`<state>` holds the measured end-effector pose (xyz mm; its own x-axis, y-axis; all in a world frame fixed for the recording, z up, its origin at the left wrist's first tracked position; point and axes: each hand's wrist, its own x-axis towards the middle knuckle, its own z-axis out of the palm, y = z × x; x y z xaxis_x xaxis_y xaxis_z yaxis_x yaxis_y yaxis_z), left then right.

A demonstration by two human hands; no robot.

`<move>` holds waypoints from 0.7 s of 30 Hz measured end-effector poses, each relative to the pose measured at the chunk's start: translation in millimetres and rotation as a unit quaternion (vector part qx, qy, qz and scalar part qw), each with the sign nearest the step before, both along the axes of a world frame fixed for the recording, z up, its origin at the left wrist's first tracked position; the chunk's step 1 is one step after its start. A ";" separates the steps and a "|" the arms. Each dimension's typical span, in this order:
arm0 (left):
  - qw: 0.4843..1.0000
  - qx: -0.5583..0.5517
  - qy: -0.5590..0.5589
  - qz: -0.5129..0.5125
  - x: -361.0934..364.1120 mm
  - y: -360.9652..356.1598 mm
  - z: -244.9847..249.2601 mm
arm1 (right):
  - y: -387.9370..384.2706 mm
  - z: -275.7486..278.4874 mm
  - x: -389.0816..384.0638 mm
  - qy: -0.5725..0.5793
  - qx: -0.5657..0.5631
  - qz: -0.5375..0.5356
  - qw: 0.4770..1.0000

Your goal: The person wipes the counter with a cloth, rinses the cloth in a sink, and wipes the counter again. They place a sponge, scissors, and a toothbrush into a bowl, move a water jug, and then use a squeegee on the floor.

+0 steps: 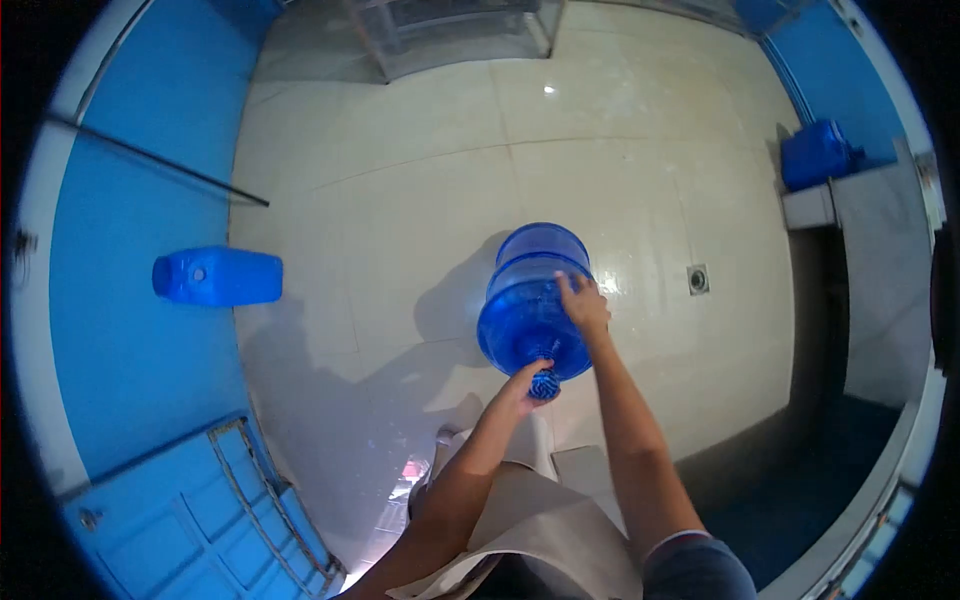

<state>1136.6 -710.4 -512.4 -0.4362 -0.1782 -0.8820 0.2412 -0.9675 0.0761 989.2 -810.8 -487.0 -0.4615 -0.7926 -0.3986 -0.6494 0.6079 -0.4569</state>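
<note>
A large translucent blue water jug [525, 315] stands tilted in front of me, its neck pointing toward my body and its ribbed base end farther off. My left hand [522, 388] is wrapped around the neck, right beside the patterned blue cap [545, 384]. Against the jug's right side lies my right hand [585, 303], thumb and fingers curved over the wall. Part of the right palm is hidden from above.
By the left blue wall sits a blue jerrycan [225, 277]; a second blue container [818, 156] rests near the grey counter [880, 270] on the right. A floor drain [698, 280] lies in the tiles. A clear-sided stand [465, 40] is at the back, a blue door [180, 530] at lower left.
</note>
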 end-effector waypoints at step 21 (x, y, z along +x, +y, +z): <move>0.986 -0.138 -0.091 0.014 154.7 3.0 -38.8 | -35.6 -3.0 245.8 0.182 0.059 0.352 0.916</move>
<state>1291.3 -707.4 -551.2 -0.2669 -0.4331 -0.8609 0.2264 -0.8965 0.3809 1235.0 -846.5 -490.1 0.0284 -0.9060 -0.4223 -0.9959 0.0107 -0.0900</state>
